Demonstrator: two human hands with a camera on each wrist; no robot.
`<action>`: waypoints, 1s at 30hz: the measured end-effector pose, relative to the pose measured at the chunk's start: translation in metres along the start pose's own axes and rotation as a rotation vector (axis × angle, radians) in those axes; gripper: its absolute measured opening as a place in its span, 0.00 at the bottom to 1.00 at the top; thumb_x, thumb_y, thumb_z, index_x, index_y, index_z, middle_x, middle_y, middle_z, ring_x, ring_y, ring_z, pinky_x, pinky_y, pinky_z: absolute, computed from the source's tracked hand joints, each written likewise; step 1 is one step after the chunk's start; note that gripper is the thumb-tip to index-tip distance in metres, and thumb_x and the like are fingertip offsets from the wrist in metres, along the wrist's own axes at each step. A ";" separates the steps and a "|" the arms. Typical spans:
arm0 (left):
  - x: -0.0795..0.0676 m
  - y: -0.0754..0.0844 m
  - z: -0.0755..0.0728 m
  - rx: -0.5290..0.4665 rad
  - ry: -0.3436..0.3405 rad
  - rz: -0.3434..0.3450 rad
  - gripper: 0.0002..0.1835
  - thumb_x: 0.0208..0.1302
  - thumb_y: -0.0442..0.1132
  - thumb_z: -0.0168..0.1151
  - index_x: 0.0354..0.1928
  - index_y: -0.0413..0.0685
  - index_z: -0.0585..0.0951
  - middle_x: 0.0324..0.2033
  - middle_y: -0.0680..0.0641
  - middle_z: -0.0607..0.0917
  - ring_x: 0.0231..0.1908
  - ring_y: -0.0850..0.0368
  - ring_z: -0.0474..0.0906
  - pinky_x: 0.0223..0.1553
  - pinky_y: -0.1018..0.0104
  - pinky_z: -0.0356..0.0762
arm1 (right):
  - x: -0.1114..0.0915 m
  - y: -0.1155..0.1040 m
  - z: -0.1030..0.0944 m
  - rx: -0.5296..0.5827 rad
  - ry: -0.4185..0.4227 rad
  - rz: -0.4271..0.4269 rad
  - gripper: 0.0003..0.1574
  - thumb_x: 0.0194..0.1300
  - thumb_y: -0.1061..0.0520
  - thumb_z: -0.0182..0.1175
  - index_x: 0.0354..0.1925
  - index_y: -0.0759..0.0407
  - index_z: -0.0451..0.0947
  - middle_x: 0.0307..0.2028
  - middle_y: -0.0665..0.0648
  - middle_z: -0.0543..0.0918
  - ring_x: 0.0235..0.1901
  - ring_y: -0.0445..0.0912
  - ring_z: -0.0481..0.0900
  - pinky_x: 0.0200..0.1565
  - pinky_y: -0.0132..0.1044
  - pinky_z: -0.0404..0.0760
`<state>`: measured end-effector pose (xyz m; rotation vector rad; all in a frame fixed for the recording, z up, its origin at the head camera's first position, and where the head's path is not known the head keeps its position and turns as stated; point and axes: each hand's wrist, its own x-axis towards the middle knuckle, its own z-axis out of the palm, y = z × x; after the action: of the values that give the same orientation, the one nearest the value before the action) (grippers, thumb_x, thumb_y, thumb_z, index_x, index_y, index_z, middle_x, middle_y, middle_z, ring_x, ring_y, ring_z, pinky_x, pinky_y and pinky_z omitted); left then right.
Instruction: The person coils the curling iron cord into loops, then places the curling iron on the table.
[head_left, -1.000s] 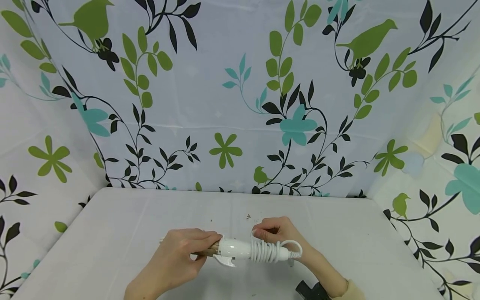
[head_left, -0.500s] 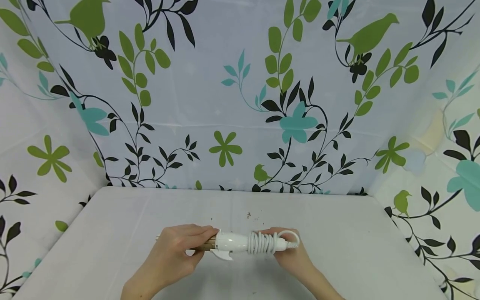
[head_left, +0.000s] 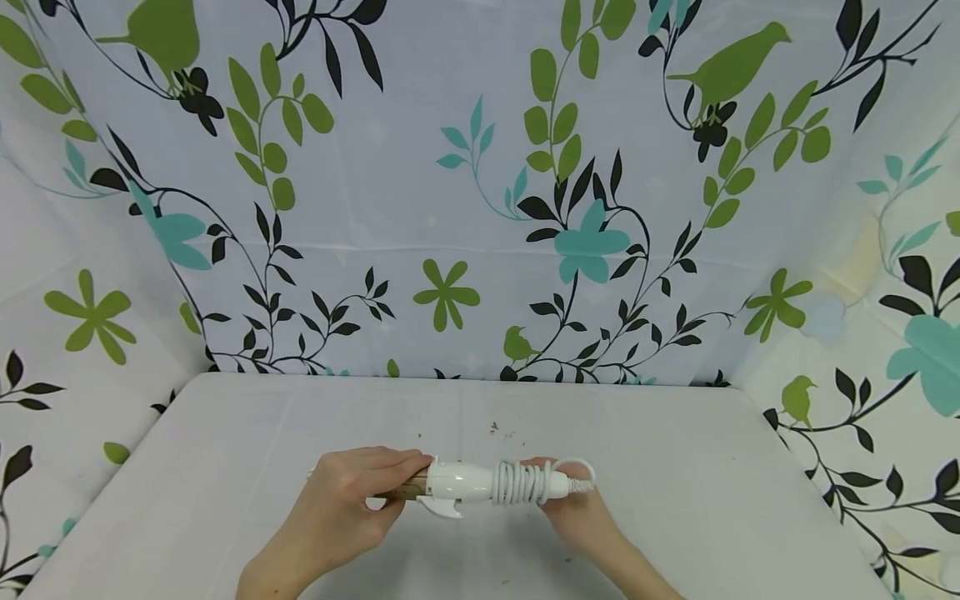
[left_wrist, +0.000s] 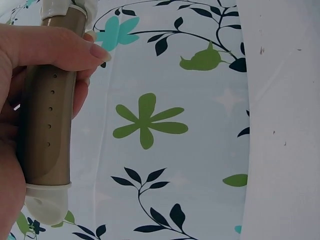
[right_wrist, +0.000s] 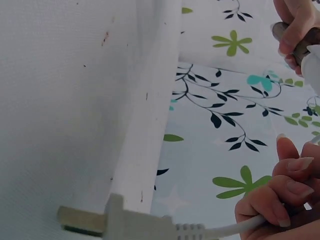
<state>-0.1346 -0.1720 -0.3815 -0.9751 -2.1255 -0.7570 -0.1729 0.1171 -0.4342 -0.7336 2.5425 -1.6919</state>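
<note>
A curling iron is held sideways above the table, its white handle to the right and its brown barrel to the left. My left hand grips the barrel, thumb laid across it in the left wrist view; a white tip shows at the barrel's end. White cord is wound in several loops round the handle. Behind these loops is my right hand, partly hidden by them. In the right wrist view its curled fingers hold the cord close to the white plug.
A white table lies beneath both hands, with small dark specks toward its back. Patterned cloth with leaves, birds and flowers hangs behind the table and along its sides.
My right hand has moved from above the loops to behind and below the handle. The curling iron has shifted slightly left and up in view, still in my left hand.
</note>
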 end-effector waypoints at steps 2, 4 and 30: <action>0.000 0.000 0.000 0.011 0.009 0.001 0.32 0.28 0.18 0.72 0.44 0.47 0.89 0.37 0.52 0.91 0.34 0.58 0.88 0.37 0.74 0.84 | -0.001 -0.001 0.003 0.011 -0.017 0.091 0.09 0.71 0.61 0.56 0.37 0.64 0.82 0.28 0.57 0.84 0.29 0.30 0.74 0.33 0.27 0.78; 0.000 -0.001 0.000 0.012 0.020 0.005 0.32 0.28 0.18 0.72 0.44 0.46 0.89 0.36 0.52 0.91 0.33 0.59 0.88 0.36 0.75 0.84 | -0.002 -0.002 0.008 0.027 -0.018 0.151 0.09 0.71 0.61 0.56 0.33 0.64 0.78 0.22 0.53 0.76 0.22 0.33 0.68 0.27 0.27 0.72; 0.001 0.001 0.002 0.122 0.011 -0.040 0.30 0.28 0.19 0.74 0.41 0.48 0.90 0.37 0.53 0.91 0.32 0.60 0.88 0.33 0.71 0.84 | -0.023 -0.009 0.055 -0.637 0.058 -0.297 0.14 0.68 0.61 0.62 0.51 0.63 0.80 0.34 0.52 0.88 0.29 0.36 0.84 0.30 0.26 0.82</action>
<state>-0.1345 -0.1697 -0.3813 -0.8643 -2.1607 -0.6427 -0.1350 0.0755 -0.4555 -1.1403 3.1685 -0.9197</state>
